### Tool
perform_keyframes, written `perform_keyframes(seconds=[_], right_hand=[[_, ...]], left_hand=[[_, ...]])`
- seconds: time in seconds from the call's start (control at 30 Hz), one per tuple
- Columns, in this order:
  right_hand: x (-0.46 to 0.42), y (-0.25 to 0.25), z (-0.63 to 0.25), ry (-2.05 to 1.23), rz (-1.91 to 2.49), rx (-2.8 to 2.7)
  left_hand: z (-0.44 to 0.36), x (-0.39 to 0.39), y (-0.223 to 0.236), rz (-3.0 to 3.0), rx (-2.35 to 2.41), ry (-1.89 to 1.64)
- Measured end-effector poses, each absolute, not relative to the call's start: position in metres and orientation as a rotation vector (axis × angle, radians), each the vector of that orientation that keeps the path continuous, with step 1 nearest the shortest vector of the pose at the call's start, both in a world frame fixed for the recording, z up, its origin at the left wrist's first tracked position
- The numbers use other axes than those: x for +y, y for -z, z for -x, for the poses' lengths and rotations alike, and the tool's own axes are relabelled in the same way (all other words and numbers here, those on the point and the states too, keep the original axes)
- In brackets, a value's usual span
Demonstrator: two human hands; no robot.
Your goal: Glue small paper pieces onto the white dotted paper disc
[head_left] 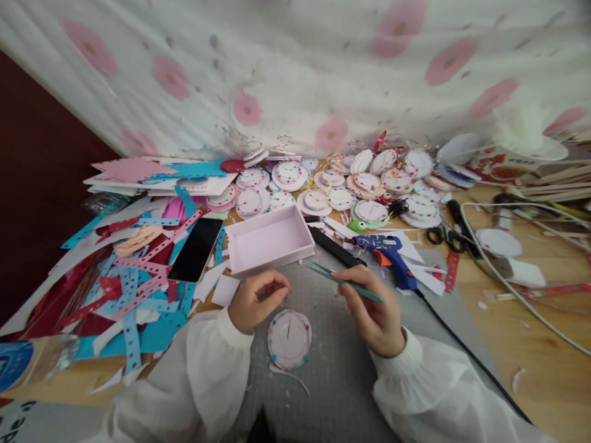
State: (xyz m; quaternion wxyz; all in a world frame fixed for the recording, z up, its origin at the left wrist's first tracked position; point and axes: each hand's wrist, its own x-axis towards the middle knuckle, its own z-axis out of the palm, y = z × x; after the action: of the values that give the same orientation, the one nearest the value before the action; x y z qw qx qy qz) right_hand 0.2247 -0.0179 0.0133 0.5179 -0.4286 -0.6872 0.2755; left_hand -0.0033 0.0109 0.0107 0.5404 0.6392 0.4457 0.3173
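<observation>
White card forms the round bead-edged disc (290, 341), which lies flat on the grey cutting mat (339, 375), near the viewer and between the two hands. We judge this piece to be well advanced: red and blue dots already run around its rim, and a dark line crosses its middle. A thin white strip (295, 376) curls just beside its near edge; whether it belongs to the work or is waste, we cannot tell. Across the far side we see many decorated discs (289, 174) heaped together, which look complete or nearly so; how many lack parts is unclear.

Our right hand (372, 311) grips green tweezers (344, 284), their tips pointing left; we cannot tell whether they pinch anything. Our left hand (261, 299) curls loosely above and left of the disc, thumb near forefinger; a small object between them cannot be ruled out.

Among containers, we note the open pale box (303, 232), beyond the left hand, showing its inner floor and walls. At far right, a printed food tub (501, 167) has crumpled white material (521, 126) at its top. At near left lies a blue-labelled plastic package (16, 364), contents indistinct.
</observation>
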Motion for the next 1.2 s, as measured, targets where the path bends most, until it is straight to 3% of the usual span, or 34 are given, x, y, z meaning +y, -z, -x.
perform_keyframes(seconds=[0.13,0.37,0.8,1.2], right_hand=[[-0.017,-0.012,-0.225,-0.825,1.06,-1.406],[-0.009,-0.01,-0.223,-1.202,0.99,-0.9],[-0.005,-0.012,-0.216,-1.545,0.991,-0.619],[-0.009,-0.01,-0.211,-1.776,1.053,-0.549]], left_hand=[[0.012,0.016,-0.018,-1.951,1.026,-0.558],[0.019,0.019,-0.018,-2.095,0.886,-0.289],[0.01,0.02,-0.001,-1.821,1.045,-0.535],[0.01,0.02,0.002,-1.758,1.077,-0.542]])
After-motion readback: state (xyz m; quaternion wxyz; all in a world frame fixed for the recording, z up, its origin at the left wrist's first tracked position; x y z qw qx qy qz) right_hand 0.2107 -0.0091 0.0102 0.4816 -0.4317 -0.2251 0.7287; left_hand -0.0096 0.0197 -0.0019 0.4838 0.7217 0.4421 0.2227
